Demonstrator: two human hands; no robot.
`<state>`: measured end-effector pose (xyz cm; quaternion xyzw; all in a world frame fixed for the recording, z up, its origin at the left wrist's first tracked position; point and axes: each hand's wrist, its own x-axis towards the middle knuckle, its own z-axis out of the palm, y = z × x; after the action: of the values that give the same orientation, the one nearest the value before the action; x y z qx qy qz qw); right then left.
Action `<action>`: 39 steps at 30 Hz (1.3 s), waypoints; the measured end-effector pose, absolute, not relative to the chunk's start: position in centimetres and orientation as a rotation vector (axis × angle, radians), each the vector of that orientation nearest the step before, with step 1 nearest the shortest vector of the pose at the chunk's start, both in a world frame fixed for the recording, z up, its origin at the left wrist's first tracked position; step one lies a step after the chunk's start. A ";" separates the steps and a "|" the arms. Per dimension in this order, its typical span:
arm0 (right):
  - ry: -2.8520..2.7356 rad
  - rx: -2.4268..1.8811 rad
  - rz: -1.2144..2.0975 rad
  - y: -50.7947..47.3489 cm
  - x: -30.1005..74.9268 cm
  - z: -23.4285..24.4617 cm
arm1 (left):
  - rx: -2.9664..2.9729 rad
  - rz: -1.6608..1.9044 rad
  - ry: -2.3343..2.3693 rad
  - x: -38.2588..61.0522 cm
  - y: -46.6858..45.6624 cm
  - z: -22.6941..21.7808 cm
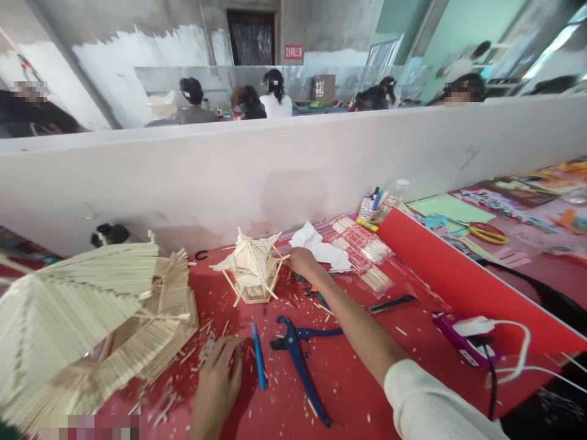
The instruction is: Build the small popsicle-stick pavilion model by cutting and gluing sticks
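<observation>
My right hand (300,261) reaches across the red table (348,373) and touches the right side of a small wooden-stick pavilion model (251,269); its fingers are curled at the model's eave, and I cannot make out anything in them. My left hand (219,379) rests on the table near the front, fingers bent down among loose stick pieces (202,351). Between the hands lie a blue craft knife (258,356) and blue cutting pliers (298,357). A much larger stick-built roof model (87,318) fills the left side.
White tissue (321,247) and bags of sticks (362,253) lie behind the right hand. A pen cup (369,208), black comb (393,304), glue gun with white cable (477,336), red divider (458,281) and a white partition (275,171) surround the area. People sit beyond it.
</observation>
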<state>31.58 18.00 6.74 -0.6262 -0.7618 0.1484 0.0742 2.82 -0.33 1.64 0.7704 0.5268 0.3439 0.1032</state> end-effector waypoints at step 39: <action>-2.232 -1.036 0.956 5.0 29.7 17.6 | 1.190 1.639 0.924 14.3 2.6 7.9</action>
<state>29.70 4.99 17.58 -0.3802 -0.8190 0.3507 0.2482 14.32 2.58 7.88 0.4794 0.3724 0.6605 0.4418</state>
